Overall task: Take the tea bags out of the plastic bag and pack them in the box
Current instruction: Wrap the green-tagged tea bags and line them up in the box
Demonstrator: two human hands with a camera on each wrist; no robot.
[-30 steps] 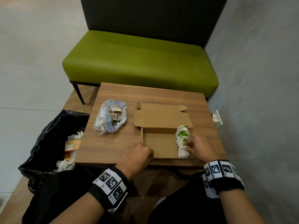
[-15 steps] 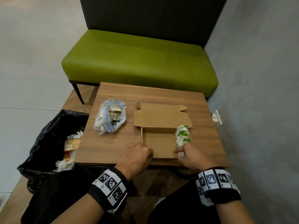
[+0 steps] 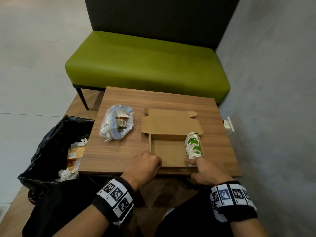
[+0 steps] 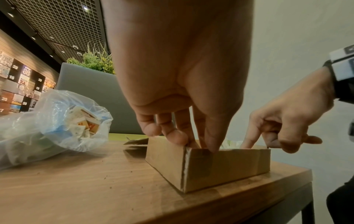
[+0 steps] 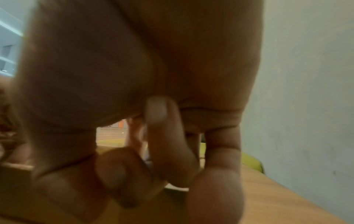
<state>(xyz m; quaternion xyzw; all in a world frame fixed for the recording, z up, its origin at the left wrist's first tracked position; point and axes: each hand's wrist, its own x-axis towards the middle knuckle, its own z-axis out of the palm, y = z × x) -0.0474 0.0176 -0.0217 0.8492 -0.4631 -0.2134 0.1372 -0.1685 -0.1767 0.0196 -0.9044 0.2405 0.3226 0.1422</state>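
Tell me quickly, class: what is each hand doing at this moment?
Left hand: pinches the near-left corner of the box.
Right hand: holds nothing; index finger extended into the box beside the tea bags, other fingers curled.

Seat: a green bench (image 3: 147, 65) is sitting behind the wooden table (image 3: 118, 151).
Wall: a grey wall (image 3: 273, 82) is standing on the right.
Floor: a black bin bag (image 3: 51, 142) is sitting by the table.
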